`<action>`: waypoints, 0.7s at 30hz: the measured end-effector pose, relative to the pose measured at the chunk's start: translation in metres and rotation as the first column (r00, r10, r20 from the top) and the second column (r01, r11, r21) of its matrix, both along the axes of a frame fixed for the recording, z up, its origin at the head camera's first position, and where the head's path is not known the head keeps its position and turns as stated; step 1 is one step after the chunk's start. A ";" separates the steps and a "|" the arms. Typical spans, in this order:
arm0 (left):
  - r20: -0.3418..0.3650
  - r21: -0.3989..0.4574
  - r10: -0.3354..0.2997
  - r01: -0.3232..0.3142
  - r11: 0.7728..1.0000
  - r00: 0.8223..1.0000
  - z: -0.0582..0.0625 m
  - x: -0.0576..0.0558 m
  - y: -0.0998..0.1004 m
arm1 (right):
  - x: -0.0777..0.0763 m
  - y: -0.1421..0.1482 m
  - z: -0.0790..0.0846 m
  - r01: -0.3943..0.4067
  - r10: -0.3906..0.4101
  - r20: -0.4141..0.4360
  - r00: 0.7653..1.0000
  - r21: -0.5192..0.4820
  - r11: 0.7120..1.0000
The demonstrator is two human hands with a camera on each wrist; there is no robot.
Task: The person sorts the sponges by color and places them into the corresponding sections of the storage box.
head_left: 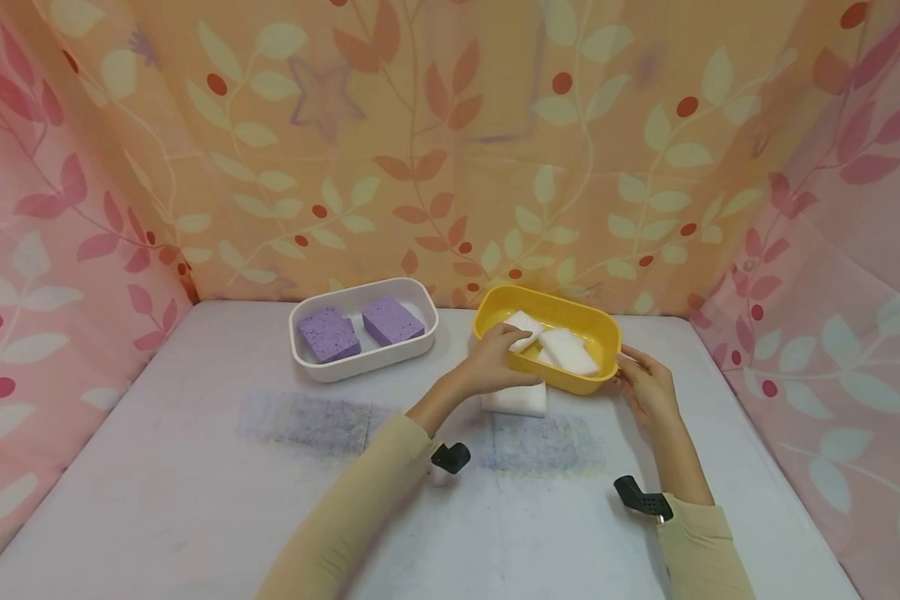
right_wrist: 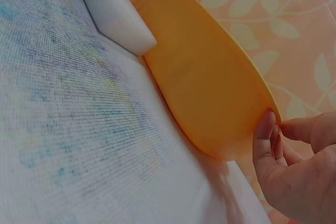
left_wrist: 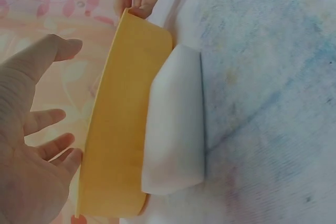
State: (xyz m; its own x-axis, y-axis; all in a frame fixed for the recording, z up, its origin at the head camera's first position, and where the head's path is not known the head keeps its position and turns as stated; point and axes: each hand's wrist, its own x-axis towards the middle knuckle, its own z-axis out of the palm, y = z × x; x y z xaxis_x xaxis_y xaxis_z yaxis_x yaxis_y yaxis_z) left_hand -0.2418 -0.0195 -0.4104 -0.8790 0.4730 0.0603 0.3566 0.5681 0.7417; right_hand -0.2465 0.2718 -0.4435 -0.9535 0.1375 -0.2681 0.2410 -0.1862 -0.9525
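My left hand (head_left: 493, 360) reaches over the near left rim of a yellow tray (head_left: 606, 333), thumb and fingers spread apart with nothing between them. Inside that tray lie several white sponges (head_left: 570, 351), one of them close to my left fingertips. Another white sponge (left_wrist: 176, 124) lies on the cloth against the tray's near wall, partly covered by my left hand in the head view. At the tray's right end, my right hand (right_wrist: 299, 161) pinches the rim between thumb and fingers.
A white tray (head_left: 367, 363) with purple sponges (head_left: 392, 321) stands to the left of the yellow one. Bluish stains (head_left: 307, 421) mark the white table cloth in front. Patterned curtains (head_left: 435, 150) hang behind and at both sides.
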 end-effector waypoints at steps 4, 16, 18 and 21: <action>-0.015 0.028 0.011 -0.011 1.000 1.000 -0.006 0.005 -0.003 | 0.000 0.000 0.000 -0.002 0.002 0.003 1.000 0.005 1.000; -0.041 0.126 0.077 -0.071 0.989 0.996 -0.020 0.023 -0.015 | 0.001 -0.001 0.001 -0.002 0.002 -0.002 1.000 0.020 1.000; -0.058 0.135 0.080 -0.071 0.988 0.995 -0.023 0.025 -0.016 | 0.002 0.000 0.001 -0.005 0.005 -0.004 1.000 0.016 1.000; -0.077 0.146 0.084 -0.072 0.987 0.994 -0.028 0.027 -0.017 | 0.001 0.000 0.002 -0.004 0.004 0.007 1.000 0.005 1.000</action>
State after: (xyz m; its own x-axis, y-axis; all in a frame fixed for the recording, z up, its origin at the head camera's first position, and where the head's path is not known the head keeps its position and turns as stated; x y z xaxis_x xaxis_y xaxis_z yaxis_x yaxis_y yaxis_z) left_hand -0.2148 -0.0368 -0.4382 -0.9019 0.3847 0.1963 0.3788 0.4865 0.7873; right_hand -0.2452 0.2722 -0.4413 -0.9522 0.1348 -0.2742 0.2485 -0.1800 -0.9517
